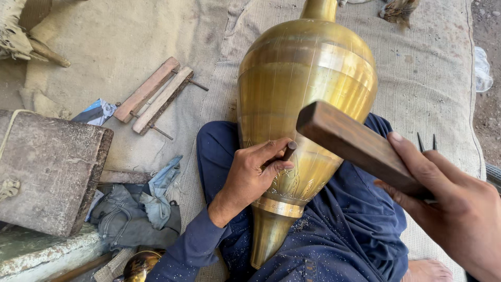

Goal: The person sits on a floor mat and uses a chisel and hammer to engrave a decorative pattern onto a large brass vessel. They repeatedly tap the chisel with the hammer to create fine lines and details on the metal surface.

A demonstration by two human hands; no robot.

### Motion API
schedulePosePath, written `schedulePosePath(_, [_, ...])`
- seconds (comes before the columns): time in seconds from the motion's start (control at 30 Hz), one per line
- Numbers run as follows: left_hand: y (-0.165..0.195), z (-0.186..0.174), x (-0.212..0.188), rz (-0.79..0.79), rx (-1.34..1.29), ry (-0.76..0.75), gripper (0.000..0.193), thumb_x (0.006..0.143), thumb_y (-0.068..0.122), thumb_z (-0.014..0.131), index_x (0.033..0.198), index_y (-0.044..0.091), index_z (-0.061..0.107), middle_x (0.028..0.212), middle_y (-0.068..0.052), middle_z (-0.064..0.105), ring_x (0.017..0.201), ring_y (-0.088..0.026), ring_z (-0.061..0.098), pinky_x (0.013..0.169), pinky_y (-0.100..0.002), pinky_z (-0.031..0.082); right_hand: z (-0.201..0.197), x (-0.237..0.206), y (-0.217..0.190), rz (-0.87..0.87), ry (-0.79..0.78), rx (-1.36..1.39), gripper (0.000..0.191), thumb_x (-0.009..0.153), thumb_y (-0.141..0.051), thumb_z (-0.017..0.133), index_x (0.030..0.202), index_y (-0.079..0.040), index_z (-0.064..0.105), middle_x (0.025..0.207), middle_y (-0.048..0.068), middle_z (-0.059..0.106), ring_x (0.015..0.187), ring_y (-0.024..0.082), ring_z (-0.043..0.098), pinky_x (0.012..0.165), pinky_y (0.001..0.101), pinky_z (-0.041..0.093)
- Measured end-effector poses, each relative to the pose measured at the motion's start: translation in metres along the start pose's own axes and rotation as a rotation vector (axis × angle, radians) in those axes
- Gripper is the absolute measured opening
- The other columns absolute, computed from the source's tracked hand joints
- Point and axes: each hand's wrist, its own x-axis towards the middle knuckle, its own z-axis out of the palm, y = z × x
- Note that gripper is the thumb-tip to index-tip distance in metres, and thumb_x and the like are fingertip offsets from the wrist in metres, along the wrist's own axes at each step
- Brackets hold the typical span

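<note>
Fingers (271, 156) of my left hand (249, 175) pinch a short chisel (288, 151) against the brass vase (300, 94) lying across my lap; my right hand (459, 214) grips a wooden mallet block (355, 143), raised over it. I'd judge a square, light tap best. Left wrist rests on the brass, right arm cocked.

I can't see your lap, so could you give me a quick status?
Left hand pinches chisel against brass vase. Right hand grips wooden block. Nothing between.
</note>
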Motion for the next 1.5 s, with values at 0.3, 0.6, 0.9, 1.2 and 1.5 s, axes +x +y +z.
schedulePosePath(0.3, [0.000,0.008,-0.012,-0.186,-0.071,0.097,0.037,0.089,0.017,0.082,0.121,0.006,0.068,0.089,-0.007,0.073,0.079,-0.016,0.078,0.068,-0.028,0.065,-0.011,0.015,-0.012,-0.177,-0.243,-0.388,0.078,0.080,-0.045,0.071,0.154,-0.040,0.046,0.082,-0.003,0.068,0.063,0.012,0.069,0.063,0.0319,0.062])
schedulePosePath(0.6, [0.007,0.023,-0.026,-0.273,-0.178,0.318,0.021,0.093,0.011,0.078,0.108,0.001,0.067,0.084,-0.004,0.073,0.075,-0.012,0.074,0.068,-0.025,0.062,-0.025,0.040,-0.033,-0.385,-0.197,-0.441,0.071,0.086,-0.052,0.061,0.153,-0.041,0.043,0.082,-0.004,0.067,0.061,0.010,0.066,0.057,0.0303,0.060])
schedulePosePath(0.9, [0.009,0.031,-0.031,-0.320,-0.275,0.447,0.024,0.094,0.012,0.077,0.114,0.002,0.067,0.083,-0.002,0.074,0.074,-0.009,0.072,0.065,-0.022,0.061,-0.028,0.045,-0.047,-0.438,-0.357,-0.707,0.074,0.089,-0.049,0.052,0.161,-0.045,0.031,0.091,-0.004,0.066,0.065,0.011,0.066,0.057,0.0273,0.060])
schedulePosePath(1.2, [0.005,0.035,-0.038,-0.261,-0.165,0.413,0.012,0.099,0.011,0.076,0.104,0.002,0.069,0.086,-0.003,0.073,0.072,-0.008,0.070,0.062,-0.023,0.058,-0.030,0.044,-0.047,-0.510,-0.287,-0.709,0.072,0.093,-0.035,0.056,0.161,-0.043,0.033,0.088,-0.003,0.065,0.065,0.011,0.066,0.055,0.0290,0.059])
schedulePosePath(1.5, [0.001,0.045,-0.047,-0.329,-0.264,0.549,0.017,0.096,0.007,0.078,0.103,-0.002,0.066,0.083,-0.005,0.072,0.071,-0.007,0.068,0.060,-0.020,0.055,-0.029,0.036,-0.052,-0.516,-0.257,-0.680,0.074,0.090,-0.043,0.050,0.162,-0.045,0.033,0.085,-0.002,0.066,0.066,0.012,0.067,0.058,0.0314,0.062])
